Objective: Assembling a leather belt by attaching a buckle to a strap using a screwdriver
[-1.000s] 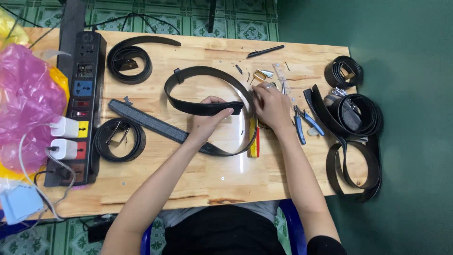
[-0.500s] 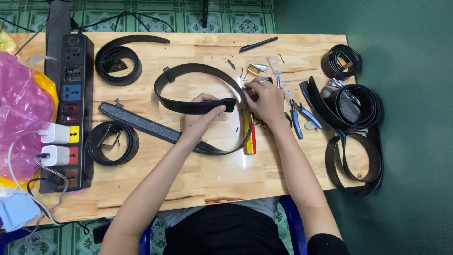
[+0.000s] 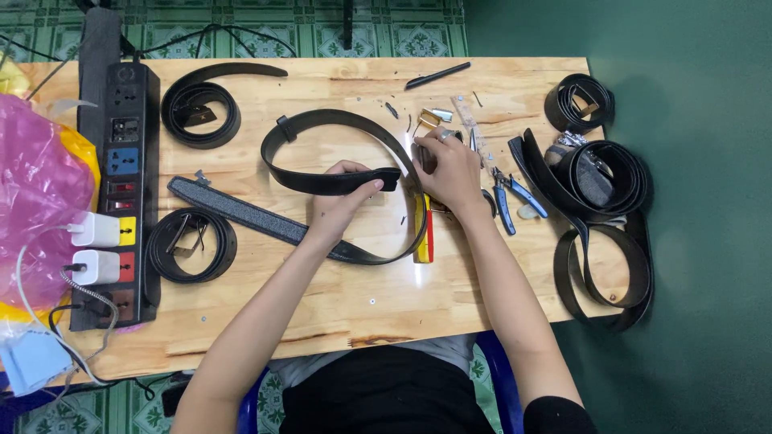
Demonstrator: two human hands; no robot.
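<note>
On the wooden table (image 3: 338, 305), the left hand (image 3: 342, 201) pinched the free end of a looped black belt (image 3: 338, 120); the right hand (image 3: 450, 169), just beside blue-handled pliers (image 3: 515, 197), closed over something hidden.

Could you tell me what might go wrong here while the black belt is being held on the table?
The belt loops widely, so shifting it may sweep the small metal parts off the table. The right hand works close to the blue-handled pliers and could knock them. The left hand pins only one end, so the strap may slip.
</note>
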